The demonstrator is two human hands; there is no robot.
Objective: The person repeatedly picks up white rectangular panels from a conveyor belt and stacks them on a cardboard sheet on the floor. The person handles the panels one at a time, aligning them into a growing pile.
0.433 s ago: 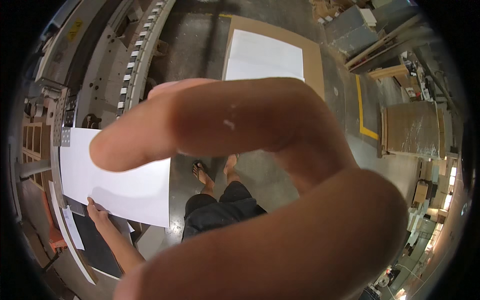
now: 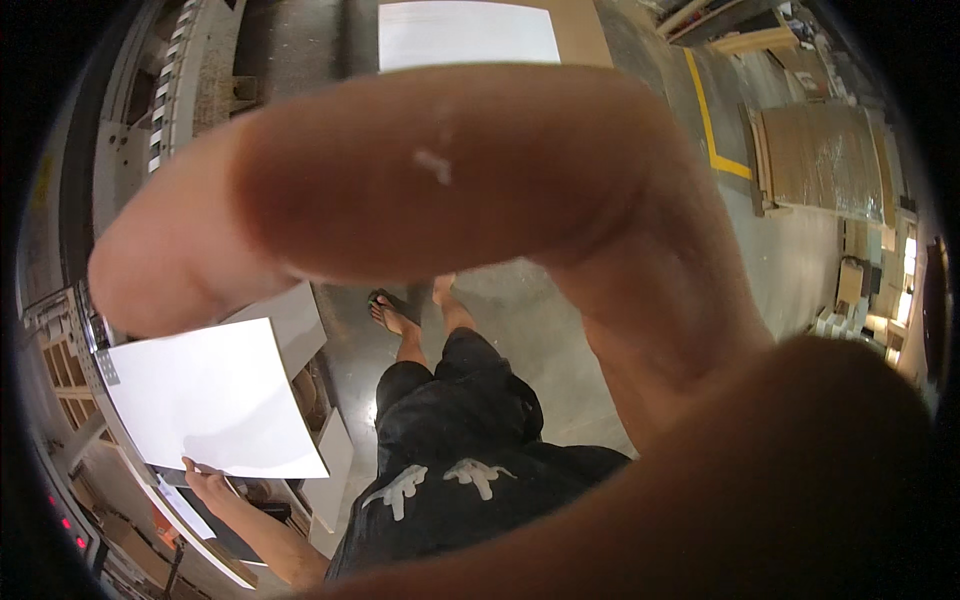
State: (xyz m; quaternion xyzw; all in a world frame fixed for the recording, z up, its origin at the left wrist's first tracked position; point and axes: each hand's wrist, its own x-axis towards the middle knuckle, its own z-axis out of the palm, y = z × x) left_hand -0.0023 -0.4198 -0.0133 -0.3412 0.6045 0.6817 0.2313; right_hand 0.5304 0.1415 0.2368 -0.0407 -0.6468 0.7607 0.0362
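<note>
My right hand (image 2: 660, 240) looms very close in front of the view, its bent finger and thumb forming a wide C. Their tips stand apart, with nothing seen between them. At the lower left, my left hand (image 2: 208, 483) grips the near edge of a large white sheet (image 2: 215, 400), a fingertip showing on top and the rest of the fingers mostly hidden under it. The sheet's far left corner lies by a metal plate with holes (image 2: 107, 368) on the machine.
A long machine (image 2: 125, 165) runs along the left. Another white sheet (image 2: 470, 35) lies on brown board (image 2: 580, 30) on the floor ahead. A wrapped cardboard stack (image 2: 825, 160) stands at right, past a yellow floor line (image 2: 705, 120). Red lights glow (image 2: 67, 523) at lower left.
The view has tilted down toward my body, showing more of my dark clothing. My right hand fills more of the picture. The held sheet appears lower and more slanted, still in my left hand.
</note>
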